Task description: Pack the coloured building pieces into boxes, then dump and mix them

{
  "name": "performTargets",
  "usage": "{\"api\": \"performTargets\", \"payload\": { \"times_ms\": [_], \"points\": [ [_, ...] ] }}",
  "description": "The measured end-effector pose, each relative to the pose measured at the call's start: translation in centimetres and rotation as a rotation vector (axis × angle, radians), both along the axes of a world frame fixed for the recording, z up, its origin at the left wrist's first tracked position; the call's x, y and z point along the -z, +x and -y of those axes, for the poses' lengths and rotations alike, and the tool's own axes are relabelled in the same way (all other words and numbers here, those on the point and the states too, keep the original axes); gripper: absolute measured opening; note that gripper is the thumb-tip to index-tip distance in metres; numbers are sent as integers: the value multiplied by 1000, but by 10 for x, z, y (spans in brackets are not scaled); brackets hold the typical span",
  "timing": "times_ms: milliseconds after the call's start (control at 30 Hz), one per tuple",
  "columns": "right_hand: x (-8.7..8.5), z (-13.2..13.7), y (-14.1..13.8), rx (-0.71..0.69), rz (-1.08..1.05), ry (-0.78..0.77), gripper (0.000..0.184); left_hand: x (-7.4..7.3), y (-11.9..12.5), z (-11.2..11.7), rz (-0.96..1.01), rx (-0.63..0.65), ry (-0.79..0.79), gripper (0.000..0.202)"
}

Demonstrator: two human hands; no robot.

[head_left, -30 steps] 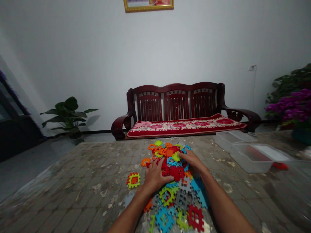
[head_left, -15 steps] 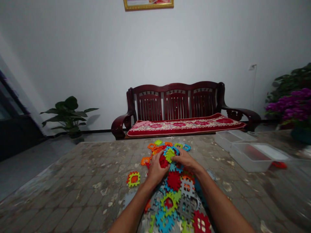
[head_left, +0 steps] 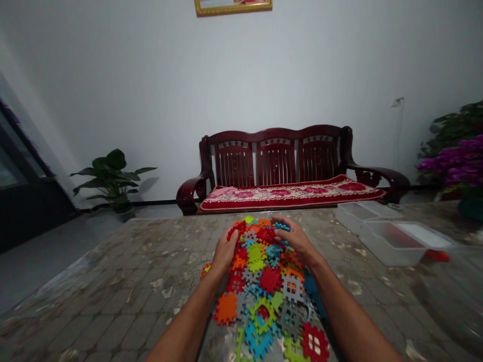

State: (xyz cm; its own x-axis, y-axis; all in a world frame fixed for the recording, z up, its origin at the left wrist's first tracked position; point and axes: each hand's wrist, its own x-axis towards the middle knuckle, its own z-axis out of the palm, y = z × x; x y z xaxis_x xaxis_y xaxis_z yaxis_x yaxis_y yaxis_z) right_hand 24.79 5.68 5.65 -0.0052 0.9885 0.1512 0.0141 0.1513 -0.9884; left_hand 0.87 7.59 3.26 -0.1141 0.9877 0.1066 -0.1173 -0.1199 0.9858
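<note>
My left hand (head_left: 225, 250) is closed on a red notched tile (head_left: 237, 229), its thumb on the near side. On the right, my right hand (head_left: 297, 242) has its fingers curled around a blue notched tile (head_left: 281, 227); part of that tile is hidden by the fingers. Between the hands, a red tile (head_left: 267, 235) lies on the pile. A lime tile (head_left: 255, 257) lies nearer to me, with a grey tile (head_left: 250, 236) behind it. Many interlocking plastic tiles in red, orange, blue, grey and lime spread beneath both hands and forearms.
The pile lies on a table with a patterned brown cover (head_left: 158, 271). Clear plastic boxes (head_left: 392, 246) stand to the right, beside purple flowers (head_left: 456, 163). Beyond the table is a dark wooden bench (head_left: 275, 156), with a potted plant (head_left: 113, 176) at the left.
My hands have moved apart, the left one leftward and the right one slightly rightward. The joined blue, lime and red tiles between them are no longer held together; the pile's middle now shows.
</note>
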Motion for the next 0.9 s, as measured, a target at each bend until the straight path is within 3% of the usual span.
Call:
{"api": "performTargets", "payload": {
  "times_ms": [200,500,600,767,900],
  "points": [
    [-3,3,-9,-158,58,86,54,-5,0,0,-10,-13,-16,45],
    [0,8,-16,-145,571,272,38,-7,-1,4,7,89,-97,48],
    [2,13,-20,-152,622,287,41,-6,4,8,48,150,-105,53],
    [10,10,-29,-11,606,217,47,-1,17,11,70,177,-72,57],
    [13,5,-33,36,638,181,27,4,24,9,39,166,-46,50]
  ]
}}
